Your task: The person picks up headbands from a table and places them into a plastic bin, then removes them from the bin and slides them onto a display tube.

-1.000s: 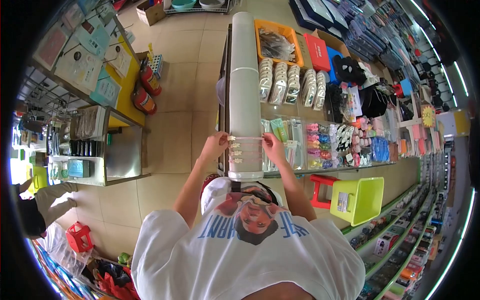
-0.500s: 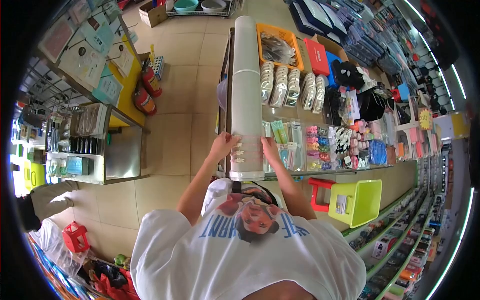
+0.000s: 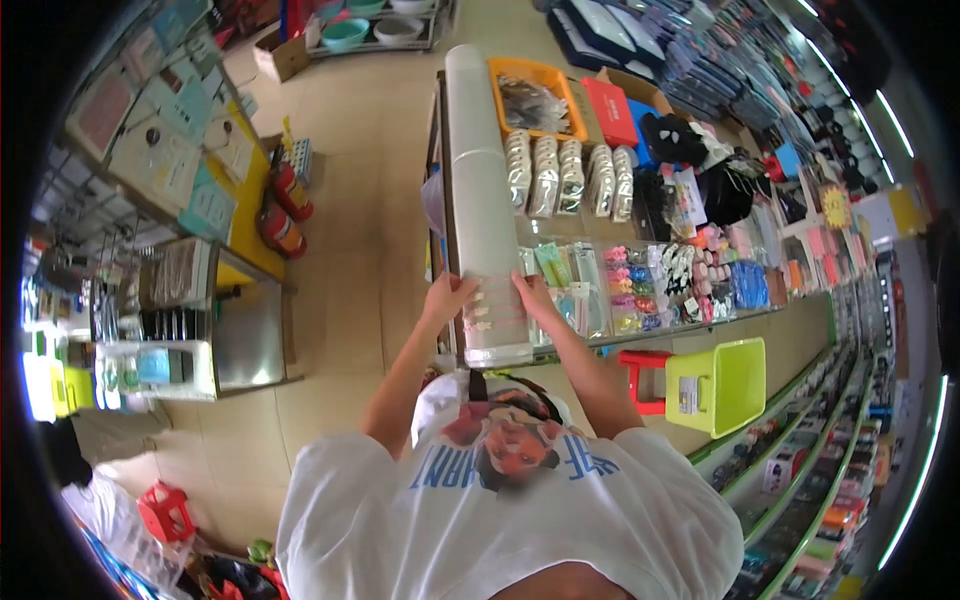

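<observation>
A long white roll (image 3: pixel 476 200) runs away from my body along the table's left edge. Several thin pink bands (image 3: pixel 507 312) with small white ornaments (image 3: pixel 478 312) on their left side go around its near end. My left hand (image 3: pixel 450 298) is at the roll's left side, its fingers pinched at the farthest pink band. On the opposite side, my right hand (image 3: pixel 535 296) has its fingertips on the roll at the same band's right end. How firmly the fingers grip the band is too small to see.
Packaged goods (image 3: pixel 570 178) and an orange basket (image 3: pixel 540 100) lie right of the roll. A lime-green bin (image 3: pixel 715 388) and red stool (image 3: pixel 642 380) stand at the near right. Fire extinguishers (image 3: pixel 283 228) stand by the left shelf. Someone's dark clothing shows at far left.
The whole view has shifted and tilted slightly. My hands remain on either side of the roll by the farthest band; the right fingertips reach slightly further over its edge.
</observation>
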Tool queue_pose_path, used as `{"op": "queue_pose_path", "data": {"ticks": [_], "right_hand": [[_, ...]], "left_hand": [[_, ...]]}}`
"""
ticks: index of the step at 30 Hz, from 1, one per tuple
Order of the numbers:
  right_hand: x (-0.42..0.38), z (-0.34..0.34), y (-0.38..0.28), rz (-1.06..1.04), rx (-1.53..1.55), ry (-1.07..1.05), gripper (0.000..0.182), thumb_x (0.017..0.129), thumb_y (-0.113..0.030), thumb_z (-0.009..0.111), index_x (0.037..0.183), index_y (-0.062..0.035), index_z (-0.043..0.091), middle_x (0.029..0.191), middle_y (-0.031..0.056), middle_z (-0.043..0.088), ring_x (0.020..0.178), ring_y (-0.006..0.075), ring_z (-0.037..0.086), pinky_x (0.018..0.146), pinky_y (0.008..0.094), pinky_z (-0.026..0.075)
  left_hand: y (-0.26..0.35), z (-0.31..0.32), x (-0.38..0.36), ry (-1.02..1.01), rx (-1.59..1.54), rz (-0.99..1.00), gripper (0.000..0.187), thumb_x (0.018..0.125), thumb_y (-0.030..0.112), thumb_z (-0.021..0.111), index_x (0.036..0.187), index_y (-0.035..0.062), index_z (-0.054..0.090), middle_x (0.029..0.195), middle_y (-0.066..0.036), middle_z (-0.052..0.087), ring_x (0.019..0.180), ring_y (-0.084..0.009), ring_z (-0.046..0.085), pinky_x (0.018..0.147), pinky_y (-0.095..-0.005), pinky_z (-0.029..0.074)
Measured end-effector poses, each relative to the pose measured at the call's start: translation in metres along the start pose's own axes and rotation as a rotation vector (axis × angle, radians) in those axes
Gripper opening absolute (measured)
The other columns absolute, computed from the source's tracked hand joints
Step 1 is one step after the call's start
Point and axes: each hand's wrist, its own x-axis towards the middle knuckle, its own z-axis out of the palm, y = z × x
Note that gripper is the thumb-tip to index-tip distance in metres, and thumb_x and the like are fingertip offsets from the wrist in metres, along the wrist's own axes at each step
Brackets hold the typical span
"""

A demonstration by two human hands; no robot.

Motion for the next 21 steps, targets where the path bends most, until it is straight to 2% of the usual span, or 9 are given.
{"op": "queue_pose_path", "data": {"ticks": [8, 11, 12, 15, 16, 18, 19, 20, 21], "right_hand": [[0.007, 0.0, 0.015, -0.014, -0.087, 0.051, 0.079, 0.089, -0.065, 0.056, 0.116, 0.0096, 0.054, 0.11, 0.0237, 0.064, 0.103, 0.0322, 0.062, 0.088, 0.039, 0.049], [0.008, -0.005, 0.025, -0.037, 0.019, 0.066, 0.07, 0.092, -0.06, 0.055, 0.114, 0.0066, 0.056, 0.107, 0.0215, 0.064, 0.1, 0.0302, 0.062, 0.087, 0.038, 0.049], [0.007, -0.008, 0.032, -0.045, 0.063, 0.076, 0.066, 0.093, -0.057, 0.054, 0.113, 0.0053, 0.057, 0.106, 0.0206, 0.064, 0.099, 0.0292, 0.062, 0.086, 0.0376, 0.048], [-0.031, -0.042, 0.047, -0.319, 0.044, 0.317, 0.05, 0.095, -0.046, 0.053, 0.113, -0.0001, 0.059, 0.108, 0.0222, 0.065, 0.102, 0.0322, 0.064, 0.085, 0.041, 0.05], [-0.05, -0.056, 0.057, -0.284, 0.045, 0.362, 0.044, 0.095, -0.041, 0.053, 0.111, -0.0012, 0.059, 0.105, 0.0215, 0.065, 0.1, 0.0322, 0.065, 0.084, 0.041, 0.049], [-0.087, -0.082, 0.103, -0.214, 0.07, 0.392, 0.036, 0.094, -0.036, 0.054, 0.107, -0.0026, 0.06, 0.099, 0.0205, 0.065, 0.094, 0.0337, 0.065, 0.08, 0.0418, 0.049], [-0.104, -0.093, 0.139, -0.183, 0.095, 0.376, 0.035, 0.094, -0.036, 0.055, 0.106, -0.0029, 0.06, 0.096, 0.0202, 0.065, 0.091, 0.0351, 0.064, 0.078, 0.0425, 0.049], [-0.125, -0.106, 0.177, -0.104, 0.098, 0.318, 0.033, 0.098, -0.035, 0.053, 0.096, -0.0027, 0.061, 0.077, 0.0098, 0.064, 0.072, 0.0179, 0.062, 0.066, 0.0335, 0.048], [-0.13, -0.105, 0.264, -0.146, -0.026, 0.309, 0.034, 0.097, -0.035, 0.054, 0.094, -0.0027, 0.062, 0.077, 0.0087, 0.065, 0.071, 0.0175, 0.062, 0.066, 0.0329, 0.049]], "left_hand": [[-0.014, 0.0, 0.018, -0.028, -0.013, 0.039, 0.052, 0.083, 0.048, 0.073, 0.093, -0.0022, 0.062, 0.08, -0.01, 0.067, 0.073, -0.0187, 0.063, 0.067, -0.0325, 0.051], [-0.007, -0.018, 0.014, -0.172, -0.251, 0.014, 0.047, 0.088, 0.039, 0.07, 0.103, -0.004, 0.06, 0.084, -0.008, 0.066, 0.073, -0.0191, 0.064, 0.067, -0.0321, 0.052], [-0.014, -0.021, 0.011, -0.072, -0.416, -0.071, 0.043, 0.09, 0.037, 0.068, 0.104, -0.0023, 0.059, 0.084, -0.007, 0.065, 0.071, -0.0185, 0.063, 0.064, -0.0315, 0.052], [-0.12, -0.05, 0.019, 0.065, -0.391, -0.176, 0.031, 0.094, 0.033, 0.063, 0.1, 0.0035, 0.058, 0.082, -0.005, 0.063, 0.065, -0.0153, 0.059, 0.054, -0.0291, 0.049], [-0.159, -0.058, 0.001, 0.129, -0.432, -0.152, 0.024, 0.096, 0.03, 0.061, 0.088, 0.0068, 0.057, 0.076, -0.004, 0.06, 0.063, -0.013, 0.059, 0.049, -0.0284, 0.047], [-0.234, -0.078, -0.053, 0.114, -0.324, -0.332, 0.025, 0.097, 0.026, 0.057, 0.077, 0.0103, 0.058, 0.068, -0.006, 0.059, 0.059, -0.0155, 0.058, 0.047, -0.031, 0.047], [-0.258, -0.084, -0.093, 0.042, -0.239, -0.545, 0.008, 0.09, 0.007, 0.059, 0.082, 0.0093, 0.056, 0.067, -0.004, 0.053, 0.056, -0.016, 0.051, 0.046, -0.0309, 0.042], [-0.269, -0.08, -0.128, -0.019, -0.18, -0.689, 0.009, 0.09, 0.008, 0.059, 0.081, 0.0095, 0.057, 0.067, -0.004, 0.053, 0.056, -0.0163, 0.051, 0.046, -0.0314, 0.042], [-0.269, -0.068, -0.155, -0.074, -0.139, -0.804, 0.009, 0.089, 0.008, 0.059, 0.081, 0.0096, 0.057, 0.067, -0.004, 0.054, 0.056, -0.0165, 0.052, 0.046, -0.032, 0.042]]}}
